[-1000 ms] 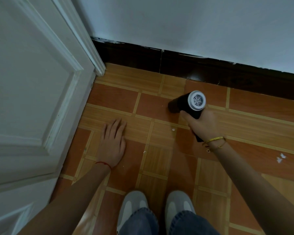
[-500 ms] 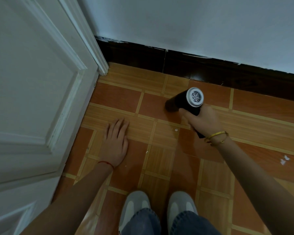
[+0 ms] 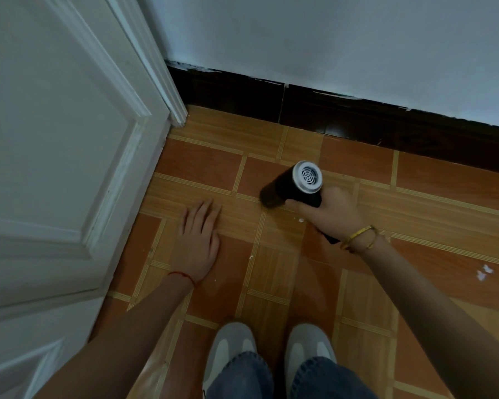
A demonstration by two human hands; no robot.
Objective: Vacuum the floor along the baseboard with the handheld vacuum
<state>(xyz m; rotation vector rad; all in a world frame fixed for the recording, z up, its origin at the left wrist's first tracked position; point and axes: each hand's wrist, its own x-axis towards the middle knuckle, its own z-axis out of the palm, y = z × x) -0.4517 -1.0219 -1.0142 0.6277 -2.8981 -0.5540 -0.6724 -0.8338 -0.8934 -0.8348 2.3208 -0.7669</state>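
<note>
Mid-sweep, by the look of it: worked the floor (image 3: 271,269) short of the baseboard (image 3: 357,122), not yet along it. Gripped the handheld vacuum (image 3: 293,185) in the right hand (image 3: 329,214), fingers wrapped tight round the handle, gold bracelet (image 3: 360,237) at the wrist. Pointed the dark nozzle end down and leftward, onto or just above the tiles; could not tell which. Showed the grey vented rear cap up toward the camera.

Planted the left hand (image 3: 199,246) flat on the floor, palm down, fingers slightly spread, holding nothing, plainly bracing a crouch. Put the vacuum ahead and to the right of that left hand, apart from it, between the right hand and the baseboard. Showed a strip of bare tiles between nozzle and baseboard.

Left a small white crumb (image 3: 301,220) just beside the right hand, behind the nozzle, not picked up. Left two white scraps (image 3: 484,272) well off to the right of the right forearm too.

Called, probably, for pushing the nozzle forward to the foot of the baseboard, then running sideways along it, away from the door (image 3: 55,139) beyond the left hand. Called also for a pass back to the crumb near the right hand. Needed a low nozzle angle, likely, to reach right into the baseboard's foot.
</note>
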